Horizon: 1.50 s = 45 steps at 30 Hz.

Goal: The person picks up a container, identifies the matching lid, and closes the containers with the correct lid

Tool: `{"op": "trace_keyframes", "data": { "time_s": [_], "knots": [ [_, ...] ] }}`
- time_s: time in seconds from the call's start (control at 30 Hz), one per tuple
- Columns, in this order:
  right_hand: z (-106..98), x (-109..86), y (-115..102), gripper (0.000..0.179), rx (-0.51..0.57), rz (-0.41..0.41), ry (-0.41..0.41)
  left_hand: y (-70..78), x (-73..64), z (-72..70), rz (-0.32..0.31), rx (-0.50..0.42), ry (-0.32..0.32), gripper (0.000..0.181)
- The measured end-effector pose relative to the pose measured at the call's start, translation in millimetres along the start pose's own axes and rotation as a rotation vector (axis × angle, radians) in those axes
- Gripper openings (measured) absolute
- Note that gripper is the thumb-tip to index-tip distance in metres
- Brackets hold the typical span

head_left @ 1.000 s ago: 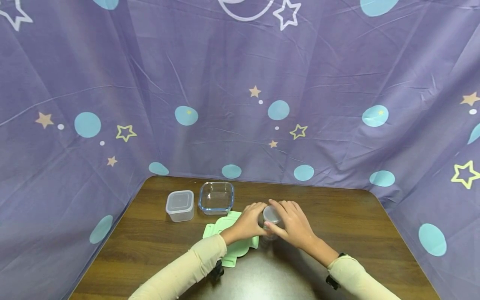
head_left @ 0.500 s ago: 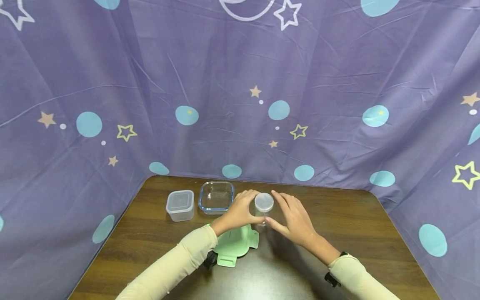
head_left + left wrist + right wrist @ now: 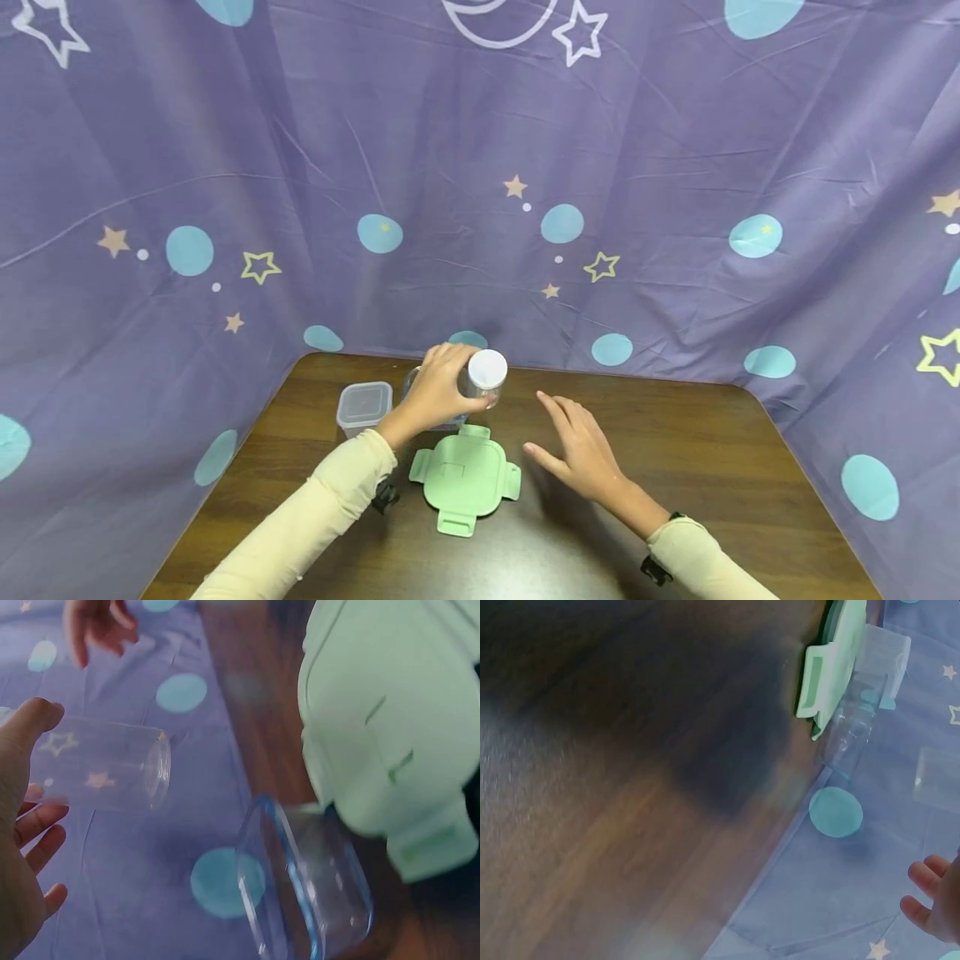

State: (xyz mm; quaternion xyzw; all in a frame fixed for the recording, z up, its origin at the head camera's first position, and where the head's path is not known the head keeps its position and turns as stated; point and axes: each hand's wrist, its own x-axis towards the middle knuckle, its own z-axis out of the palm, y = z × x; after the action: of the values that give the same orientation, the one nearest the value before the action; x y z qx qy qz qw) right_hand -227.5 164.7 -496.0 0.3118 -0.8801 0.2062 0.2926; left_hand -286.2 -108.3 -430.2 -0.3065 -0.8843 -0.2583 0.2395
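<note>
My left hand (image 3: pixel 435 392) grips a clear cylindrical jar (image 3: pixel 105 761) with a white lid (image 3: pixel 487 368), held up off the table. The jar's clear base points toward the middle of the left wrist view. Behind that hand, partly hidden, stands a square glass container (image 3: pixel 300 877) with a bluish rim. My right hand (image 3: pixel 581 450) is held over the table to the right, fingers apart and nothing in them. Between the hands and nearer to me lies a green lid (image 3: pixel 465 475) with flaps on its sides.
A square translucent plastic container (image 3: pixel 363 406) with a lid stands at the back left, partly behind my left arm. The brown wooden table (image 3: pixel 675 467) ends at a purple patterned cloth (image 3: pixel 450 167) that hangs at the back and sides.
The jar was between both hands low over the table. My left hand has carried it left and away toward the glass container, and my right hand has parted from it. The green lid is now uncovered.
</note>
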Motion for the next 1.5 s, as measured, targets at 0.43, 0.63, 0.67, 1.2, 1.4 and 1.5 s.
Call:
{"op": "trace_keyframes", "data": {
  "time_s": [0.43, 0.63, 0.67, 1.2, 1.4, 1.5],
  "knots": [
    [16, -4.9, -3, 0.072, 0.001, 0.011, -0.052, -24.3, -6.3, -48.5, -0.034, 0.062, 0.068, 0.063],
    [19, -5.9, -5, 0.072, 0.019, 0.048, -0.108, -38.0, -15.2, -69.2, -0.074, 0.024, 0.046, 0.066],
    [20, -6.1, -5, 0.071, 0.019, 0.051, -0.113, -40.1, -16.8, -72.2, -0.082, 0.011, 0.039, 0.065],
    [30, -8.0, -3, 0.067, 0.036, 0.1, -0.204, -62.4, -39.3, -86.9, -0.113, -0.029, -0.072, 0.062],
    [32, -8.2, -1, 0.066, 0.063, 0.141, -0.249, -66.7, -54.5, -84.8, -0.135, -0.015, -0.109, 0.064],
    [35, -7.9, -1, 0.065, 0.097, 0.167, -0.279, -68.1, -62.4, -82.0, -0.141, -0.007, -0.125, 0.065]
  ]
}}
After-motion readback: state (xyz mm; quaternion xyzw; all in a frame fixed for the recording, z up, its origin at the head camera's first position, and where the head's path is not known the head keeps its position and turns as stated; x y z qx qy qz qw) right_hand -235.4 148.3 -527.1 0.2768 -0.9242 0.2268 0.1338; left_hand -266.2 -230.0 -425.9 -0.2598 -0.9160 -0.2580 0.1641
